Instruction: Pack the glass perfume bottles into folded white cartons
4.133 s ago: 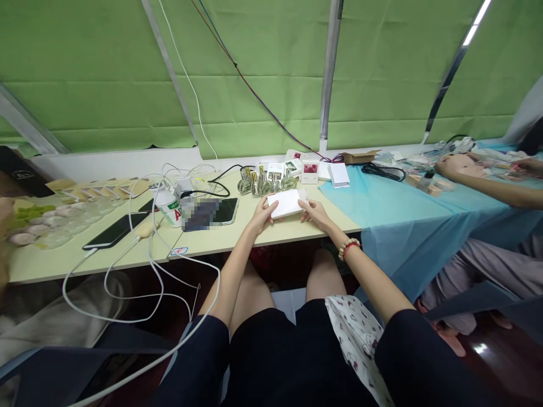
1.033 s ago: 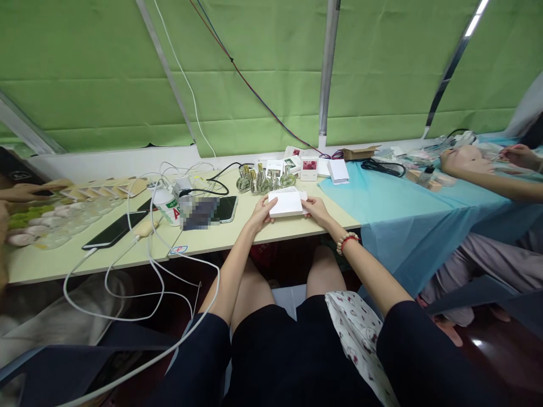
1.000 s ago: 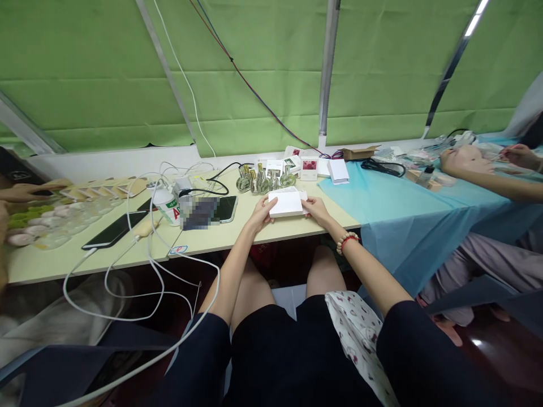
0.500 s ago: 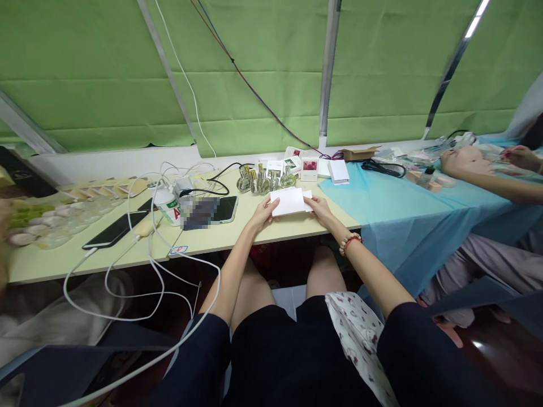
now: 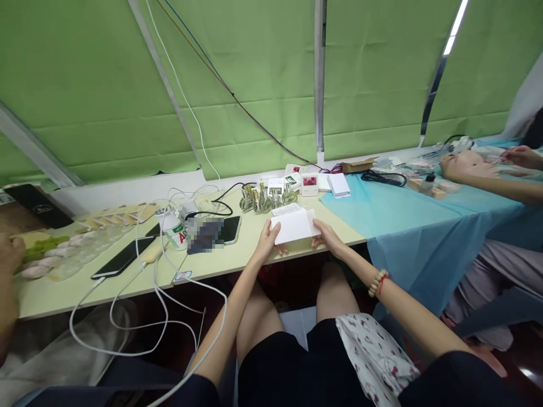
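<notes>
Between my two hands is a small white carton (image 5: 292, 229), held level above the front edge of the table. My left hand (image 5: 266, 240) pinches its left end, thumb on top and fingertips beneath. My right hand (image 5: 329, 236) grips the right end, where a paler flap stands out. A panel with fine print (image 5: 286, 210) shows just behind the carton; whether it belongs to it I cannot tell. Beyond it stand several small glass perfume bottles (image 5: 263, 200) with gold tops. Printed small boxes, one with a red picture (image 5: 309, 184), sit behind the bottles.
To the left lie a phone (image 5: 231, 229), a white-green cup (image 5: 173, 230), a dark phone (image 5: 123, 258) and looping white cables (image 5: 159, 288). Blue sheeting (image 5: 394, 209) covers the right side, with a black cable (image 5: 384, 177). Another person's arm (image 5: 496, 183) rests by a practice head (image 5: 464, 165).
My view has tilted and shifted, so the table sits lower in the picture. The carton has turned slightly in my hands, its right flap angled more, and a printed panel now shows behind it.
</notes>
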`<state>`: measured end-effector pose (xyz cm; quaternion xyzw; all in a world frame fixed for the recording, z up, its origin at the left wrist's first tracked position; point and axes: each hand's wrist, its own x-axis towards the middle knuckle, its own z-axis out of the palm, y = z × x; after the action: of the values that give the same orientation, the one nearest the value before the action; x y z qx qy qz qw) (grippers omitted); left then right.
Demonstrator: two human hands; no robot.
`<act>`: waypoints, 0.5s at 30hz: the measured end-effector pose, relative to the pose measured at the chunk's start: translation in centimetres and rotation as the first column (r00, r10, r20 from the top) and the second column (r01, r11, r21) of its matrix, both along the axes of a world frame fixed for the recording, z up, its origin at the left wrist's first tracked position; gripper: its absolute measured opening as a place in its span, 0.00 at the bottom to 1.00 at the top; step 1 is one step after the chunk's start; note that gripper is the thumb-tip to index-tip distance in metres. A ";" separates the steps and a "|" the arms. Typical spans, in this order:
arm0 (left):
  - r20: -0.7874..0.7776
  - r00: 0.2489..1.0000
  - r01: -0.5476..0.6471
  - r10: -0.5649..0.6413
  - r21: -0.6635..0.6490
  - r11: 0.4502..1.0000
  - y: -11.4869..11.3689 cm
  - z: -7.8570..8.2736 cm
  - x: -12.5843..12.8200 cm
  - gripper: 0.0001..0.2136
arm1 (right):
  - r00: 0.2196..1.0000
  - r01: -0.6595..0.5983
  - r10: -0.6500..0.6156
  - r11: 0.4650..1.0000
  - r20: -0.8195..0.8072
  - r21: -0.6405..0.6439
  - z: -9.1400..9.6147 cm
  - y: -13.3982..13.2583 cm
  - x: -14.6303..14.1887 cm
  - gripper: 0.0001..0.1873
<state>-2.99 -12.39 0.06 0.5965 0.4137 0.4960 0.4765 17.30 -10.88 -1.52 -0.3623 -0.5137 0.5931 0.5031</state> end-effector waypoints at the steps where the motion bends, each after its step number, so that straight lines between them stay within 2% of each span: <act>1: 0.008 0.999 -0.053 0.053 0.035 0.998 -0.3 -0.1 0.1 0.28 | 0.998 -0.059 0.058 0.998 0.014 0.012 0.0 -0.6 0.2 0.19; 4: -0.002 0.962 -0.267 0.272 0.193 0.944 -1.1 -0.7 0.5 0.28 | 0.986 -0.149 0.149 0.989 0.070 -0.003 0.5 -2.0 0.3 0.24; 6: -0.117 0.919 -0.317 0.376 0.345 0.883 -1.2 -1.0 1.0 0.26 | 0.985 -0.164 0.167 0.985 0.055 -0.048 1.1 -2.6 -0.1 0.30; 8: -0.290 0.850 -0.229 0.440 0.548 0.805 -1.2 -1.1 1.6 0.23 | 0.986 -0.163 0.161 0.982 -0.035 -0.090 1.8 -2.8 -0.7 0.33; 10: -0.422 0.758 -0.066 0.498 0.709 0.702 -0.9 -0.9 2.4 0.20 | 0.983 -0.118 0.099 0.986 -0.155 -0.120 2.5 -2.8 -1.4 0.33; 13: -0.497 0.648 0.113 0.578 0.812 0.572 -0.3 -0.6 3.5 0.19 | 0.964 0.028 -0.072 0.985 -0.255 -0.173 3.4 -2.3 -2.0 0.27; 15: -0.510 0.614 0.149 0.603 0.825 0.546 0.3 -0.3 3.8 0.23 | 0.957 0.066 -0.114 0.981 -0.268 -0.183 3.8 -1.6 -1.9 0.24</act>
<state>0.85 -12.07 -0.24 0.8236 0.3806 0.3947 -0.1453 15.42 -12.51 2.27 -0.3408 -0.3680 0.6564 0.5636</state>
